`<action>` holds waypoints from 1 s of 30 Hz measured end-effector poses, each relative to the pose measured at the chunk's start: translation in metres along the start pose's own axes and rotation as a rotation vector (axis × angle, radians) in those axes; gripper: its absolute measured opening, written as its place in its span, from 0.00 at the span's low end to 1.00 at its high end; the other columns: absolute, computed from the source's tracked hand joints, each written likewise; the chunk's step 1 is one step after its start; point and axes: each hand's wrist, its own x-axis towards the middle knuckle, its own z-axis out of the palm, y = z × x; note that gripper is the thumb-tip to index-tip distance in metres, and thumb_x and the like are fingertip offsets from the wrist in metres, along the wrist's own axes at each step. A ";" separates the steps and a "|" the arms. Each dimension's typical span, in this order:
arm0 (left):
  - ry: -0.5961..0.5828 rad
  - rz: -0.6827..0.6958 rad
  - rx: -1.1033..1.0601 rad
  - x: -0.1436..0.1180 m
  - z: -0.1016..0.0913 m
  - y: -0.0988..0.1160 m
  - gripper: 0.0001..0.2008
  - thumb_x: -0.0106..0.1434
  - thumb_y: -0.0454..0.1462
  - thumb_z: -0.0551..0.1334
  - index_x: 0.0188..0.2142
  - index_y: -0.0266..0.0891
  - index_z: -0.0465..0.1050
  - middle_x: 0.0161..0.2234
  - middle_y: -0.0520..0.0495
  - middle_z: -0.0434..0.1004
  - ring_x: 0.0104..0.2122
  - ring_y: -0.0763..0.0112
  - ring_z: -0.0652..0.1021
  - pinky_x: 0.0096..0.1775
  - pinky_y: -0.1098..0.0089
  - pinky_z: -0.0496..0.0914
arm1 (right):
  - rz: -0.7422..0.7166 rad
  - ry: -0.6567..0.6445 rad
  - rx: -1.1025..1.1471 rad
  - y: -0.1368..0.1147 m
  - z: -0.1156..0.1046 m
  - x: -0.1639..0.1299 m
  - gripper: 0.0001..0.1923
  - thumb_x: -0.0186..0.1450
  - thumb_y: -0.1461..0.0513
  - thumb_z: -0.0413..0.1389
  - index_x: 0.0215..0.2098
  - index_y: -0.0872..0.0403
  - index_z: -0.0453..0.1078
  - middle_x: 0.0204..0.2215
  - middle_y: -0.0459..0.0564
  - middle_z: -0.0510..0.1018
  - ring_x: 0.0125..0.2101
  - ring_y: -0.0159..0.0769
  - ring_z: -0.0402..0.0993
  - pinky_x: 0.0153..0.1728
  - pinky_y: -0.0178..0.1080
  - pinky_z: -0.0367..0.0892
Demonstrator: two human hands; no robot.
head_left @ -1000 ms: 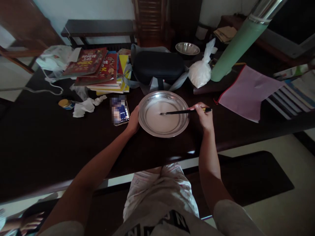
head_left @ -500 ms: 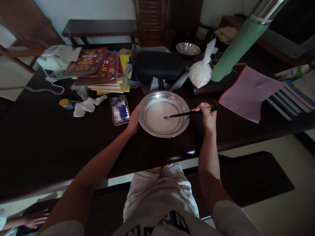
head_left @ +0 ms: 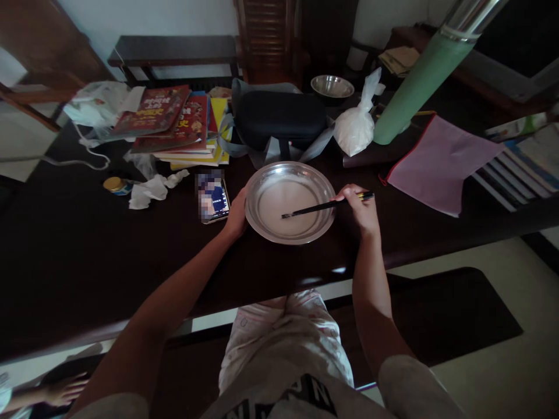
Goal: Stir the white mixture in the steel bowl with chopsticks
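Observation:
A shallow metal bowl (head_left: 290, 238) stands on the dark table in front of me, with a cloudy whitish mixture (head_left: 279, 198) in it. My left hand (head_left: 237, 214) is closed on the bowl's left rim; some of its fingers are hidden by the bowl. My right hand (head_left: 360, 210), at the right rim, grips dark chopsticks (head_left: 312, 207) with gold-marked ends. They slant across the bowl, and their tips are in the whitish mixture near its middle. Just left of my left hand lies a phone (head_left: 213, 198) with its screen lit.
Behind the bowl are a black case (head_left: 282, 116), a knotted bag of white powder (head_left: 354, 129) and a tall green flask (head_left: 419, 93). Books (head_left: 152, 110), tissues (head_left: 149, 191) and a small jar (head_left: 117, 185) lie left. A pink pouch (head_left: 441, 163) lies right. Another person's hand (head_left: 65, 391) shows lower left.
My right hand has shifted slightly left, and the chopstick tips have moved left and toward me within the bowl. My left hand stays on the rim.

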 end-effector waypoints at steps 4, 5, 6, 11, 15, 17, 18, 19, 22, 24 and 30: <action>0.022 -0.110 -0.106 -0.002 0.003 0.005 0.19 0.70 0.54 0.63 0.48 0.47 0.85 0.51 0.46 0.89 0.59 0.54 0.82 0.63 0.57 0.75 | -0.023 0.025 -0.018 0.001 0.001 0.001 0.28 0.60 0.34 0.68 0.25 0.47 0.79 0.23 0.44 0.85 0.30 0.42 0.87 0.40 0.44 0.81; 0.027 -0.127 -0.129 -0.003 0.005 0.007 0.19 0.70 0.54 0.64 0.47 0.46 0.85 0.51 0.46 0.89 0.59 0.54 0.82 0.63 0.57 0.75 | -0.025 0.067 -0.016 0.001 0.000 0.002 0.28 0.61 0.34 0.68 0.24 0.47 0.79 0.22 0.44 0.84 0.29 0.42 0.87 0.39 0.44 0.81; 0.031 -0.138 -0.148 -0.004 0.007 0.009 0.19 0.70 0.53 0.64 0.46 0.46 0.85 0.51 0.46 0.89 0.59 0.54 0.82 0.63 0.57 0.75 | -0.026 0.108 -0.010 0.002 -0.001 0.002 0.29 0.61 0.34 0.67 0.24 0.47 0.78 0.21 0.44 0.83 0.28 0.41 0.86 0.38 0.44 0.81; 0.066 -0.145 -0.173 -0.005 0.010 0.015 0.19 0.70 0.54 0.64 0.44 0.43 0.85 0.49 0.46 0.89 0.56 0.55 0.83 0.63 0.59 0.74 | -0.010 0.044 0.007 0.001 -0.001 0.001 0.29 0.61 0.34 0.67 0.22 0.47 0.78 0.20 0.44 0.82 0.27 0.41 0.85 0.37 0.44 0.81; 0.042 -0.131 -0.155 -0.004 0.007 0.010 0.19 0.69 0.54 0.65 0.44 0.44 0.85 0.48 0.46 0.89 0.56 0.55 0.83 0.61 0.59 0.76 | -0.019 -0.001 -0.032 0.000 0.001 0.001 0.28 0.61 0.34 0.67 0.26 0.47 0.80 0.24 0.45 0.85 0.30 0.41 0.87 0.40 0.45 0.82; 0.036 -0.118 -0.128 -0.002 0.004 0.005 0.19 0.69 0.54 0.64 0.45 0.44 0.84 0.48 0.45 0.89 0.57 0.55 0.83 0.60 0.58 0.76 | -0.026 0.082 -0.037 0.001 0.000 0.002 0.29 0.62 0.33 0.66 0.25 0.47 0.78 0.21 0.44 0.83 0.28 0.41 0.86 0.39 0.45 0.82; 0.036 -0.106 -0.111 -0.001 0.003 0.003 0.20 0.70 0.55 0.63 0.45 0.44 0.84 0.49 0.45 0.88 0.58 0.55 0.82 0.61 0.57 0.76 | -0.029 0.118 -0.035 0.001 -0.001 0.002 0.30 0.63 0.33 0.65 0.24 0.47 0.77 0.20 0.44 0.82 0.26 0.41 0.85 0.38 0.44 0.81; 0.038 -0.094 -0.096 -0.001 0.001 0.001 0.20 0.70 0.55 0.63 0.46 0.44 0.84 0.50 0.45 0.88 0.59 0.55 0.82 0.61 0.57 0.75 | -0.029 0.136 -0.030 0.001 -0.002 0.002 0.30 0.63 0.33 0.65 0.23 0.48 0.76 0.19 0.43 0.81 0.25 0.40 0.85 0.37 0.44 0.81; 0.026 -0.068 -0.078 0.000 -0.001 -0.004 0.21 0.70 0.56 0.63 0.47 0.46 0.84 0.52 0.44 0.88 0.62 0.53 0.81 0.63 0.57 0.75 | -0.015 0.058 -0.013 0.001 -0.002 0.001 0.30 0.63 0.34 0.66 0.22 0.48 0.76 0.19 0.44 0.81 0.25 0.40 0.85 0.36 0.43 0.81; 0.009 -0.070 -0.090 0.001 0.000 -0.005 0.22 0.70 0.57 0.62 0.47 0.47 0.84 0.51 0.44 0.88 0.62 0.53 0.81 0.62 0.56 0.75 | -0.016 -0.014 -0.015 0.000 0.000 0.001 0.29 0.62 0.34 0.67 0.24 0.48 0.78 0.22 0.45 0.84 0.28 0.41 0.87 0.38 0.44 0.81; 0.041 -0.066 -0.123 0.001 0.007 -0.003 0.21 0.71 0.55 0.61 0.48 0.44 0.83 0.53 0.42 0.88 0.60 0.49 0.81 0.64 0.51 0.74 | -0.043 0.129 -0.038 0.003 -0.003 0.002 0.29 0.64 0.34 0.65 0.24 0.47 0.77 0.20 0.44 0.81 0.27 0.41 0.85 0.39 0.45 0.81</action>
